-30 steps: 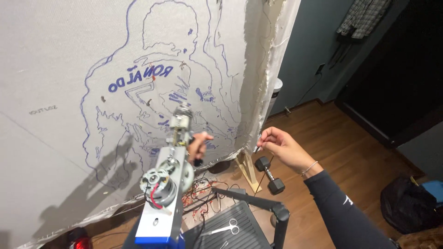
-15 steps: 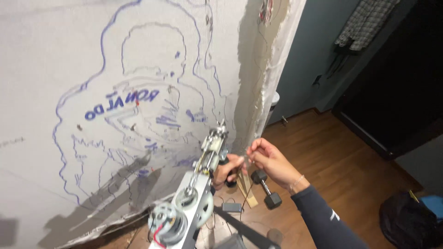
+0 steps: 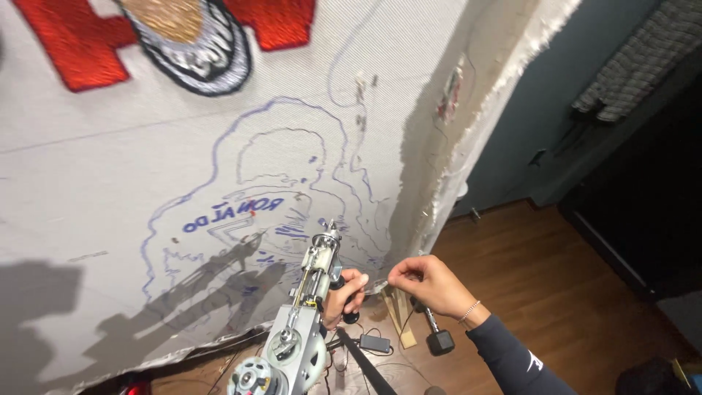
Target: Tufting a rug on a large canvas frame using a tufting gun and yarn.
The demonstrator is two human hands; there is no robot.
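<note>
1. Two hands show, both the person's own. The left hand (image 3: pixel 342 294) is closed around the black front grip of a metal tufting gun (image 3: pixel 303 322), which points up and away at the stretched white cloth (image 3: pixel 110 183).
2. The right hand (image 3: pixel 424 281), in a dark sleeve with a thin bracelet, has thumb and fingertips pinched together just beside the gun's grip. It probably holds a strand of yarn, but the strand is too fine to make out.
3. One gun, its needle tip near or touching the cloth. Its rear end with the round motor is cut off by the bottom edge.
4. The cloth bears one blue outline drawing of a figure (image 3: pixel 285 183) with blue lettering, and, at top left, one finished red, tan and black-and-white tufted patch (image 3: pixel 168 29), cut off by the top edge.
5. One dumbbell (image 3: pixel 439 338) lies on the wooden floor (image 3: pixel 556 292), partly hidden behind the right wrist; one small black box (image 3: pixel 374 342) sits near it.
6. One checked garment (image 3: pixel 643 58) hangs at upper right.
</note>
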